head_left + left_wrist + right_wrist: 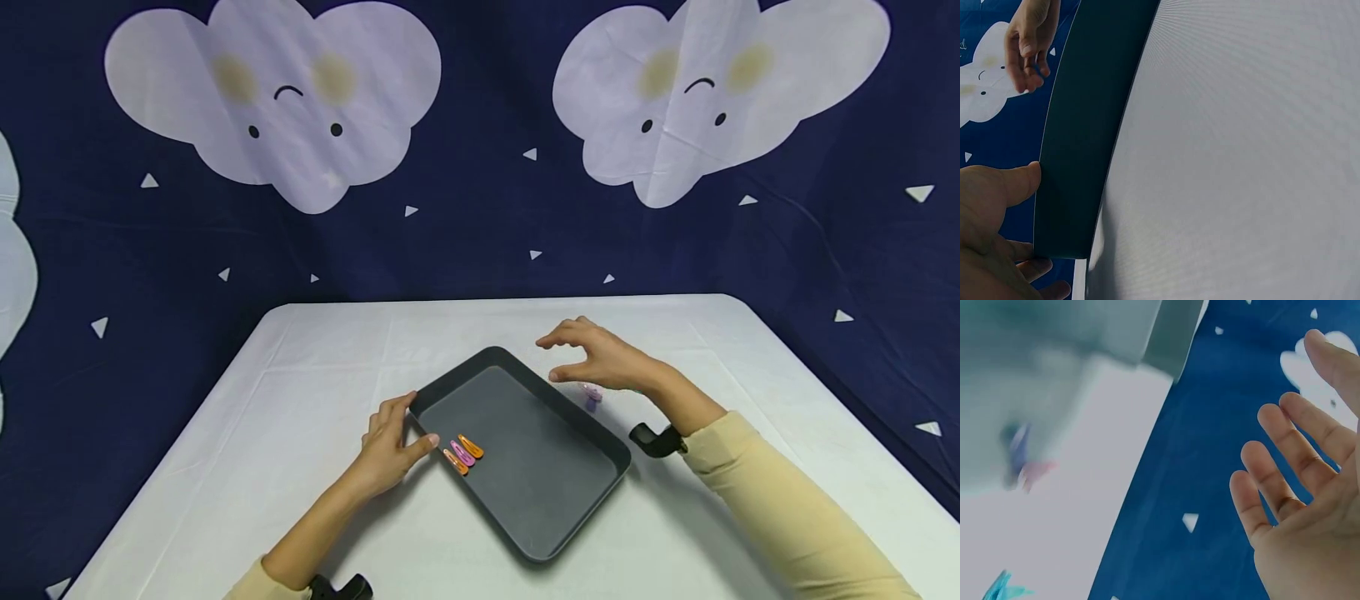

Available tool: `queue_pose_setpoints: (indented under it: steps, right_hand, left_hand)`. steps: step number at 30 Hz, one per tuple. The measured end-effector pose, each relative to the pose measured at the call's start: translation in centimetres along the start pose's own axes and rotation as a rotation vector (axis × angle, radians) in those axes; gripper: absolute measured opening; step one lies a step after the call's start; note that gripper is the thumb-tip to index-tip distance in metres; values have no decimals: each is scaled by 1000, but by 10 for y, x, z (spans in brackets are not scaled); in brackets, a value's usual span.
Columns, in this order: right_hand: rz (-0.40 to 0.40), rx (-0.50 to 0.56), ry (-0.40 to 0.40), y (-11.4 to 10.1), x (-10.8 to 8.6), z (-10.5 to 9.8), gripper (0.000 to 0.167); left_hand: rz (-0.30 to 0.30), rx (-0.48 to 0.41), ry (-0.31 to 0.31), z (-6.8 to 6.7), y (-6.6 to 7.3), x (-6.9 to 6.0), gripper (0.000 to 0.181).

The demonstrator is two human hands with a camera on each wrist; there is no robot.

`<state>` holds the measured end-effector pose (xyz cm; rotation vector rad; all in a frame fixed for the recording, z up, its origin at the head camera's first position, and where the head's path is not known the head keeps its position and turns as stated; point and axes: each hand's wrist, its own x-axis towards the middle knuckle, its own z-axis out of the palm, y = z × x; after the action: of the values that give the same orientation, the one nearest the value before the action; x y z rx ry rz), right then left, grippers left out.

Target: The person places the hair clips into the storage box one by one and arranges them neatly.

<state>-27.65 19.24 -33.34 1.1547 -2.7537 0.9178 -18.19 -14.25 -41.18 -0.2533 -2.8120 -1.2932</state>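
A dark grey tray (525,467) lies turned at an angle on the white table, with two orange hair clips (471,447) and a pink one (462,453) near its left edge. The left hand (386,454) holds the tray's left corner, thumb on the rim; the left wrist view shows this hand (991,212) at the tray wall (1085,137). Above the table, right of the tray, the right hand (607,358) hovers empty with fingers spread and slightly bent; its palm (1310,500) shows in the right wrist view. Below it lies a pink and purple item (592,395).
Something turquoise (1002,589) lies on the table, mostly hidden by the right wrist in the head view. Black wrist straps (657,440) sit on both forearms. A dark blue cloth with white clouds (300,50) hangs behind the table (315,350).
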Motion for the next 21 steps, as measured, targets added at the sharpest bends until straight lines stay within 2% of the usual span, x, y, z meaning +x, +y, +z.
queue_pose_setpoints:
  steps: [7, 15, 21]
  right_hand:
    - [103, -10, 55, 29, -25, -16, 50]
    - [191, -60, 97, 59, -46, -21, 50]
    - [356, 18, 76, 74, -61, -20, 53]
  left_hand:
    - [-15, -12, -16, -1, 0, 0, 77]
    - [-22, -19, -21, 0, -1, 1, 77]
    - [-22, -21, -22, 0, -1, 2, 77]
